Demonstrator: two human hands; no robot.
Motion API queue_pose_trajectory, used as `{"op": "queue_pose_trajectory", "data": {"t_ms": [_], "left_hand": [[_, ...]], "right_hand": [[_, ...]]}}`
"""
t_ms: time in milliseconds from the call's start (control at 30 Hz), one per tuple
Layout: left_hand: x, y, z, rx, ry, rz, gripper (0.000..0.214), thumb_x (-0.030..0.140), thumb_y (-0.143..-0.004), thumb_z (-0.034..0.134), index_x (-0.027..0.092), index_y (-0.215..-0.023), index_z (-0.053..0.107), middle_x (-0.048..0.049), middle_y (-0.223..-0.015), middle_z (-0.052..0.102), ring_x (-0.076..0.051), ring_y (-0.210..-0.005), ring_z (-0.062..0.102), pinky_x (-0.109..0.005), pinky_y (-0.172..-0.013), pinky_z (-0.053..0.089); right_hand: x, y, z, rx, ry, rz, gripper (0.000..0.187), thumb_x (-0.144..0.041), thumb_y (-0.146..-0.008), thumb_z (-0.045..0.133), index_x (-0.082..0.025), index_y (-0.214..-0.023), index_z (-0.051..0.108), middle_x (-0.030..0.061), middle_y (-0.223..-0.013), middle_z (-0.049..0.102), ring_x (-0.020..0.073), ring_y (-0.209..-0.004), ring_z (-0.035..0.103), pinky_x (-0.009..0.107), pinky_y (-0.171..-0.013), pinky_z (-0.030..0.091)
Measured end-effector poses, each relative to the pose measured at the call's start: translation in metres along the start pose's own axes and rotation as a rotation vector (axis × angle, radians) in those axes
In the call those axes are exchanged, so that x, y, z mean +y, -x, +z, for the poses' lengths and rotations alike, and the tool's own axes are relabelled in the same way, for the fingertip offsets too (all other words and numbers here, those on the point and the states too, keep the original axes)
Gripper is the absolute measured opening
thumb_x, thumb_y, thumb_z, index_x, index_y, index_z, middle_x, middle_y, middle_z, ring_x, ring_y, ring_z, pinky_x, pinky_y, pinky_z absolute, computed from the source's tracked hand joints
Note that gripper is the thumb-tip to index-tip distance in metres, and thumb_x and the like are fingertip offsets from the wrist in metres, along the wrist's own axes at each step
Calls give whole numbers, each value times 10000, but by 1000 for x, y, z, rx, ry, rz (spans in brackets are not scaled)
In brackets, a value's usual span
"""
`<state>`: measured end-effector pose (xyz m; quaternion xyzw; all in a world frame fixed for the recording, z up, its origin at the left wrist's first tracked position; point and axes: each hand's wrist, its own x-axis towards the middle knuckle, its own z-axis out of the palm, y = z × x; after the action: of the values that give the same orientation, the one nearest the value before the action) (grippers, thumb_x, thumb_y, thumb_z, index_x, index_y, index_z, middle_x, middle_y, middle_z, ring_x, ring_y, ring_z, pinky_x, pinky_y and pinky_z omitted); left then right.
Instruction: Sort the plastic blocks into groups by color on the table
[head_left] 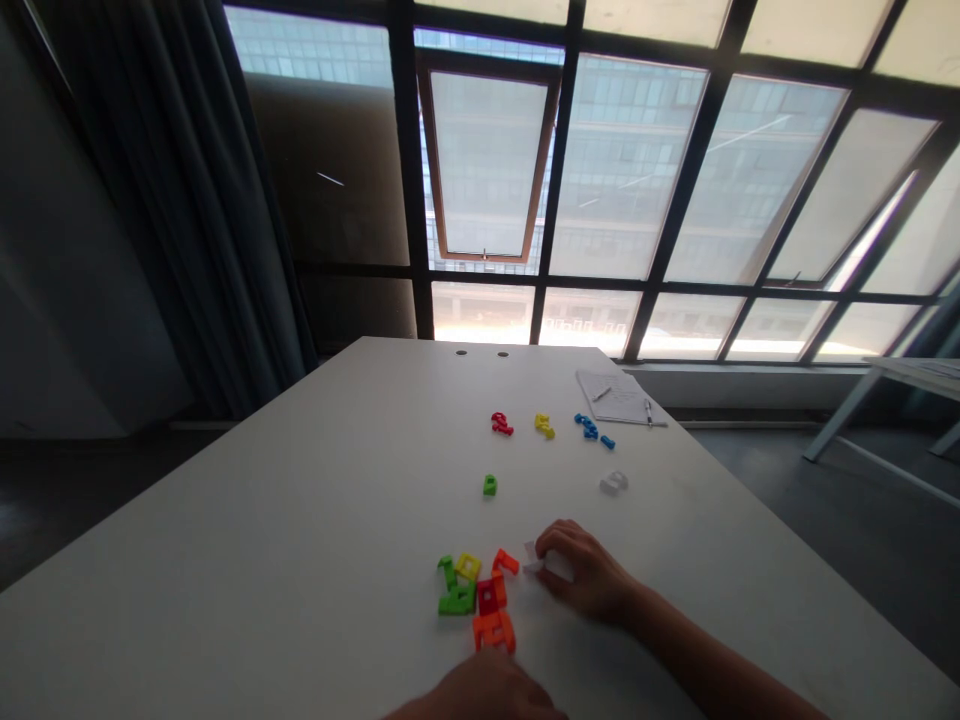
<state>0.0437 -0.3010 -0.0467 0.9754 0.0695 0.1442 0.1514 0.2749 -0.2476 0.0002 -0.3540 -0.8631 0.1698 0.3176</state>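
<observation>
A white table (pixel 300 500) reaches toward dark-framed windows (pixel 626 160), with a curtain (pixel 187 200) at far left. Red pieces (pixel 501 424), yellow pieces (pixel 544 426) and blue pieces (pixel 587 427) lie far right. Nearer, the right hand (pixel 589 575) pinches a whitish piece (pixel 531 551) right of a coloured cluster (pixel 457 600); the left hand (pixel 487 690) overlaps the cluster's nearest orange piece (pixel 491 632), its grip hidden.

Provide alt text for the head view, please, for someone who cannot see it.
The right hand grips a whitish piece beside colourful pieces on a white table; the left hand is near an orange one. Windows stand beyond.
</observation>
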Motion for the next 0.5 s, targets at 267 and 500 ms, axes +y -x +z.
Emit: {"op": "queue_pose_trajectory", "data": {"t_ms": [267,500], "left_hand": [[-2,0,4,12,-15,11,131,357,-970,637,229,-989,620,60,-711,692,-92,-606,639,-212,-516,378],[-4,1,7,11,-2,17,148,367,-999,587,223,-1000,623,39,-738,713,-95,-639,664,-197,-529,386]], "right_hand": [[19,-2,0,281,-106,248,167,-384,-917,635,-224,-943,591,29,-873,686,191,-809,666,314,-760,550],[33,-3,-7,358,-15,270,162,-393,-937,615,-234,-963,609,44,-892,699,213,-811,672,343,-746,568]]}}
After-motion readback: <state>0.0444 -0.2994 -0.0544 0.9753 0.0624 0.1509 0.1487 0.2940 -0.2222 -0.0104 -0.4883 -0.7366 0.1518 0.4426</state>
